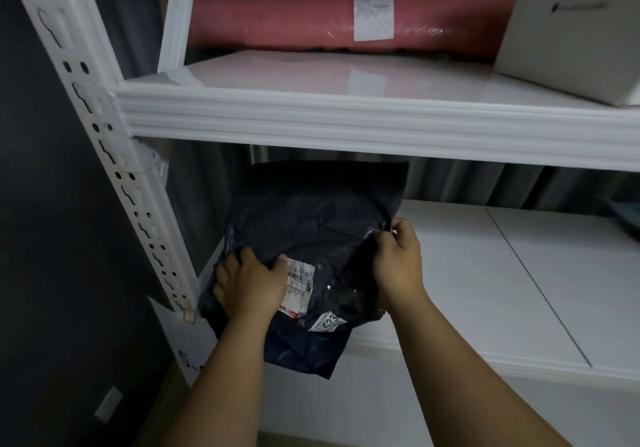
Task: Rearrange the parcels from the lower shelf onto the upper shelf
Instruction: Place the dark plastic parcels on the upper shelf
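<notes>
Both hands grip a dark, crinkled plastic mailer bag (311, 238) at the near left end of the white lower shelf (485, 273), its near edge overhanging. The left hand (249, 284) presses down beside the white label (299, 290), fingers curled into the film; the right hand (398, 259) pinches the right edge. It looks soft, light and slippery, best carried by both sides up to the white upper shelf (311, 76).
</notes>
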